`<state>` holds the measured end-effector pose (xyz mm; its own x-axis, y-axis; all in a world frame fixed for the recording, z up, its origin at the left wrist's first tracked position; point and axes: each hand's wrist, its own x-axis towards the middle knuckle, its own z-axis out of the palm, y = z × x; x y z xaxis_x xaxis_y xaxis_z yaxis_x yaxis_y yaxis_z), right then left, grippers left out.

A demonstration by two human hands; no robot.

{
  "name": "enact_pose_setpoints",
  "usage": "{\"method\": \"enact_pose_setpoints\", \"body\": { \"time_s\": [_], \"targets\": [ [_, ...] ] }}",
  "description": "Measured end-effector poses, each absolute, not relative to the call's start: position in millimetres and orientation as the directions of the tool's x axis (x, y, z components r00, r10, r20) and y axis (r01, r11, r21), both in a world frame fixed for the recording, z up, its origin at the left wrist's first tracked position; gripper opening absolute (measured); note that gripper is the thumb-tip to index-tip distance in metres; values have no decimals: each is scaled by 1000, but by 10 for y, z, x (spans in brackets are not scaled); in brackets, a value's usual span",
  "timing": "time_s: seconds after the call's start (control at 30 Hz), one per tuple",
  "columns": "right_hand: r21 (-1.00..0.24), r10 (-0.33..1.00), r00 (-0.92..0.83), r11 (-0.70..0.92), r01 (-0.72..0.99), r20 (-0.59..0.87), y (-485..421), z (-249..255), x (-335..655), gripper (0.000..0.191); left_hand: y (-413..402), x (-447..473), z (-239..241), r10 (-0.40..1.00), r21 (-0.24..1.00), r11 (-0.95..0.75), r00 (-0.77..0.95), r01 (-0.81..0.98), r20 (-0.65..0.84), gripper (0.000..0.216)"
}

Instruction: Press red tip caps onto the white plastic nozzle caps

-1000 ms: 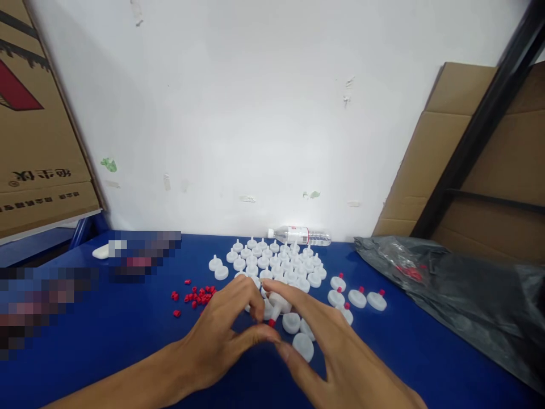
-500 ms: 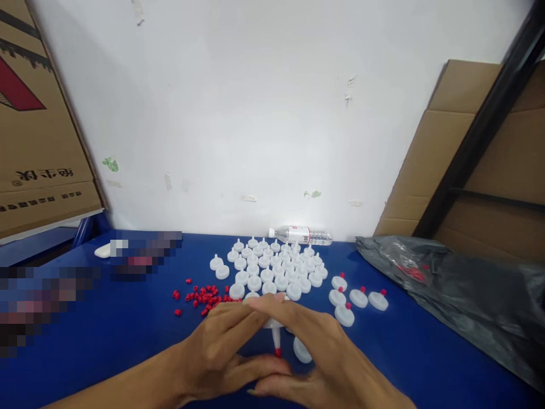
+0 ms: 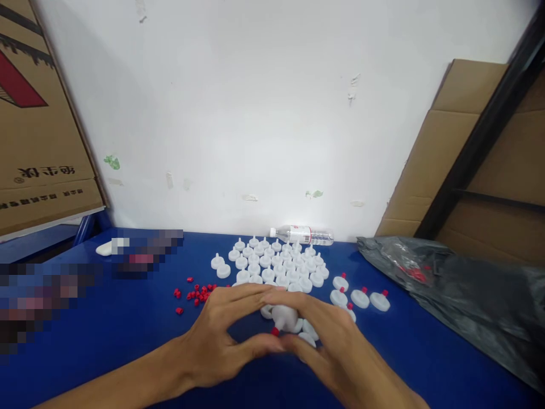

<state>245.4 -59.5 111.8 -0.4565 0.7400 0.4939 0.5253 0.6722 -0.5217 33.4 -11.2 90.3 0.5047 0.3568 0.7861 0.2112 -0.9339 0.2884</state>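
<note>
My left hand [image 3: 219,335] and my right hand [image 3: 334,335] meet at the front middle, closed around one white nozzle cap [image 3: 286,318]. Its spout points down toward me and carries a small red tip cap [image 3: 275,331]. Both thumbs press near the red end, while the fingers reach over the cap's far side and partly hide it. Beneath and behind my hands lie more white caps [image 3: 307,338], partly covered. Beyond them stands a cluster of white nozzle caps [image 3: 279,267], spouts up. Loose red tip caps [image 3: 198,294] are scattered to the left.
White caps with red tips [image 3: 360,299] lie to the right on the blue table [image 3: 140,329]. A clear bottle [image 3: 319,236] rests on its side against the wall. Grey plastic sheeting [image 3: 460,295] covers the right edge. Blurred patches hide the left side.
Both hands have risen slightly with the nozzle cap. Its spout has swung from pointing straight down to tilting toward the left thumb, and the thumbs now sit close to the red tip.
</note>
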Motion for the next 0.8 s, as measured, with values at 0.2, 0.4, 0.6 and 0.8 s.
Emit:
{"method": "enact_pose_setpoints", "body": {
  "time_s": [0.2,0.4,0.6,0.8],
  "targets": [
    [-343,772,-228,498,796,593,-405,1056,2789,11,70,231,924,475,242,-851,488,465,733,21],
    [-99,814,-209,308,946,542,-245,968,3089,19,244,167,878,520,91,-812,644,576,562,15],
    [-37,881,-212,250,968,422,-160,819,3186,14,275,140,890,532,-34,-783,698,621,479,24],
    [-129,815,-272,386,914,512,-291,967,3079,26,346,29,986,468,-198,-819,827,538,312,20]
  ]
}}
